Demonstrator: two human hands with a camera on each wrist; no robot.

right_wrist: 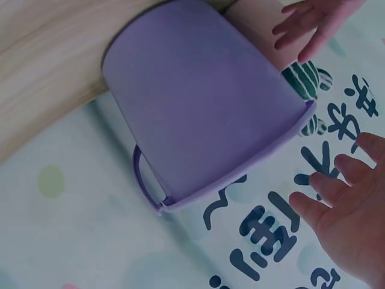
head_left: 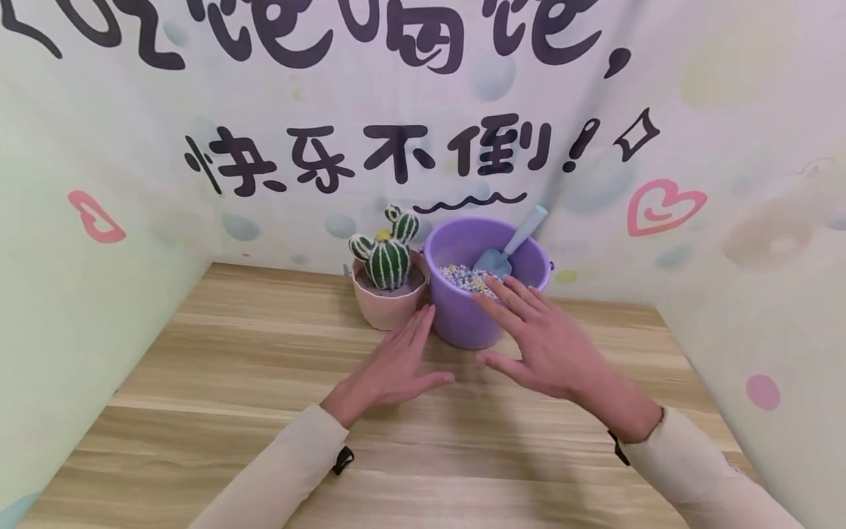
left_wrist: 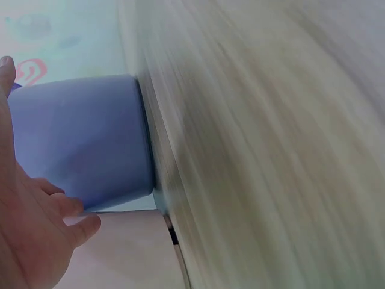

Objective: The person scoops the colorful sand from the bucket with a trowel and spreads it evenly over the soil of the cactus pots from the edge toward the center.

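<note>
A purple bucket (head_left: 465,316) stands at the back of the wooden table, part-filled with small multicoloured beads (head_left: 456,278). A light blue scoop (head_left: 494,261) leans in it, its handle above the rim. Beside the bucket on the left is a pink pot (head_left: 390,308) holding a green-and-white cactus (head_left: 388,263). My left hand (head_left: 395,361) has straight fingers, their tips close in front of the pot and the bucket's left side. My right hand (head_left: 545,338), fingers spread, is in front of the bucket and overlaps its front rim in the head view. Neither hand holds anything.
Right behind the bucket and pot rises a white wall sheet (head_left: 297,220) with large black lettering and pink hearts. Side walls border the wooden table (head_left: 218,382) left and right. The bucket's handle (right_wrist: 139,180) hangs down behind it.
</note>
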